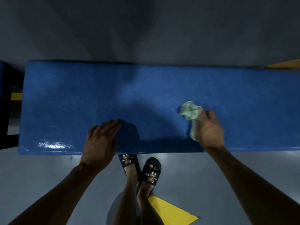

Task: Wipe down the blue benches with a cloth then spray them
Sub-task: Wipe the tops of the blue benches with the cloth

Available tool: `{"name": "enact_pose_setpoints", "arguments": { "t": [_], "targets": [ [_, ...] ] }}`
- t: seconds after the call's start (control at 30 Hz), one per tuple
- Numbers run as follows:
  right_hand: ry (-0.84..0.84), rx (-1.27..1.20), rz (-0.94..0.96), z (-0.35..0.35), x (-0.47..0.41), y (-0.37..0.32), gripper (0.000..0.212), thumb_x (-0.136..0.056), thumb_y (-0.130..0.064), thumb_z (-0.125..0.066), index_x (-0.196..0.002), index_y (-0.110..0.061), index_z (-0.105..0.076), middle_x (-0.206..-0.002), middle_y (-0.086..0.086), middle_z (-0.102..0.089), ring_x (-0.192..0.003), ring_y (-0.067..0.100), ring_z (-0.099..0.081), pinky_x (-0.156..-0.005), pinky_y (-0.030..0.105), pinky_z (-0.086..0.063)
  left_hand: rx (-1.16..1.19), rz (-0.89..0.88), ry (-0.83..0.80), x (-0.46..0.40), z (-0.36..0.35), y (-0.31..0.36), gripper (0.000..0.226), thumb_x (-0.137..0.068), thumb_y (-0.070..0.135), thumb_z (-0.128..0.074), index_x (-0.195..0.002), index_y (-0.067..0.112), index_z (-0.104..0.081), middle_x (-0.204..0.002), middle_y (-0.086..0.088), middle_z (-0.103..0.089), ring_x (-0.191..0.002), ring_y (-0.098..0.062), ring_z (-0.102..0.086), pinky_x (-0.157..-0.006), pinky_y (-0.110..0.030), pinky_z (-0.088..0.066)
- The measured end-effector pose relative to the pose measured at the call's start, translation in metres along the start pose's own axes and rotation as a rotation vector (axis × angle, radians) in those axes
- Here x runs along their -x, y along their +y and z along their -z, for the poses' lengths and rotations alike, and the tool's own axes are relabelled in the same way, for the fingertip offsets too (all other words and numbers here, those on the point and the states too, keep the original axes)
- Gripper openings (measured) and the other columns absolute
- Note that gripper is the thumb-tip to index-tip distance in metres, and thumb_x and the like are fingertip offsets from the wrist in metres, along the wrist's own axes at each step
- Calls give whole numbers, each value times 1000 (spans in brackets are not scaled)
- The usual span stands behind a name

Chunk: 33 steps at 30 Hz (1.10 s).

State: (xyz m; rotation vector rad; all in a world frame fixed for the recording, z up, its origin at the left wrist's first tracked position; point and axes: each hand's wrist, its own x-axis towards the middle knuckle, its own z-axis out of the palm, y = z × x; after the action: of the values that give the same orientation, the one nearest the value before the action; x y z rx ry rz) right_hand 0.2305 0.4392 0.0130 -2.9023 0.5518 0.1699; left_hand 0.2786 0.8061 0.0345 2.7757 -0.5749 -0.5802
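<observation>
Fingers point(209, 115) of the right hand point(209, 129) are curled over a crumpled pale-green cloth point(191, 112), bunching it against the top of the blue bench point(73, 98) — most of the wad sticks out ahead of the knuckles, and a strip of it trails back under the palm. The left hand point(101, 140) lies flat with its fingers straight and together, pressed on the bench near the front edge and holding nothing; it looks to be propping the body.

Judging by this, the wiping step is in hand, with the cloth sitting right of centre and towards the near half of the seat. A wet-looking sheen shows at the near left corner, but how much of the surface is already wiped cannot be told. The next move probably calls for long strokes along the bench with steady downward pressure, and the left hand will need to lift clear before the cloth can cover its patch.

No spray bottle is in view, so spraying seems some way off. Below the bench stand two feet in black slippers point(151, 171) on a grey floor point(40, 176), with a yellow floor marking point(172, 211) behind them. Another blue bench end point(3, 78) shows at far left.
</observation>
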Motion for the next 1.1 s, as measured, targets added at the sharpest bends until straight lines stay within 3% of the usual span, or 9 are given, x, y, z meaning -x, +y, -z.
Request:
{"name": "enact_pose_setpoints", "arguments": {
  "t": [0.1,0.2,0.4,0.53,0.57,0.67,0.77,0.9,1.1],
  "targets": [
    [-8,-16,-201,6,10,17,34,-83,-10,-57,-116,-1,-55,-104,24,-50,-87,45,-53,-70,45,-46,-6,18,-25,4,-3,1,56,-85,22,-43,-140,20,-50,-149,0,-46,-133,-26,-46,-112,-48,-31],
    [81,-111,-280,-14,27,-36,37,-80,-6,-59,-116,-3,-55,-100,20,-51,-81,42,-53,-65,44,-45,-1,24,-18,7,-2,5,56,-83,20,-46,-138,17,-53,-148,-2,-48,-131,-28,-48,-110,-48,-34],
    [44,-236,149,-45,75,-137,28,-90,-7,-47,-114,-6,-60,-101,13,-56,-81,29,-55,-65,43,-50,-18,-7,-16,9,-6,14,58,-82,18,-48,-140,16,-51,-148,-2,-48,-133,-25,-46,-110,-45,-30],
    [-53,-180,327,-27,67,-71,36,-85,-11,-62,-120,-8,-54,-104,16,-58,-81,33,-58,-63,44,-53,-12,-11,-30,14,-8,23,57,-84,20,-45,-140,16,-51,-148,-3,-48,-132,-27,-48,-110,-48,-33],
    [-74,-122,248,-23,62,-42,41,-83,-16,-63,-121,-8,-53,-107,16,-57,-83,35,-59,-66,43,-54,-13,-15,-30,16,-8,25,56,-84,20,-45,-140,16,-51,-148,-4,-48,-131,-27,-48,-110,-48,-34],
    [-39,-99,-9,3,55,51,47,-92,-42,-34,-120,-10,-55,-111,16,-56,-95,40,-57,-79,46,-52,-10,-20,-25,21,-8,26,54,-85,22,-45,-139,16,-52,-147,-4,-49,-130,-26,-49,-111,-47,-33],
    [40,-120,-168,23,65,94,40,-95,-41,-42,-113,-7,-55,-106,20,-57,-91,42,-58,-76,45,-48,-3,-32,-7,26,-10,24,54,-86,22,-43,-139,16,-52,-147,-3,-49,-131,-23,-48,-111,-43,-30],
    [136,-218,-349,-4,76,27,31,-86,-22,-44,-108,-3,-57,-101,22,-58,-88,43,-59,-76,46,-48,18,-42,15,31,-12,21,53,-85,19,-43,-136,14,-56,-146,-3,-51,-128,-24,-51,-106,-43,-35],
    [-15,-351,-40,-33,117,-123,31,-89,-11,-45,-118,-5,-55,-105,11,-58,-86,26,-58,-63,37,-54,27,-29,2,37,-13,11,56,-84,18,-46,-140,17,-52,-148,0,-48,-131,-21,-46,-110,-37,-27]
  ]
}}
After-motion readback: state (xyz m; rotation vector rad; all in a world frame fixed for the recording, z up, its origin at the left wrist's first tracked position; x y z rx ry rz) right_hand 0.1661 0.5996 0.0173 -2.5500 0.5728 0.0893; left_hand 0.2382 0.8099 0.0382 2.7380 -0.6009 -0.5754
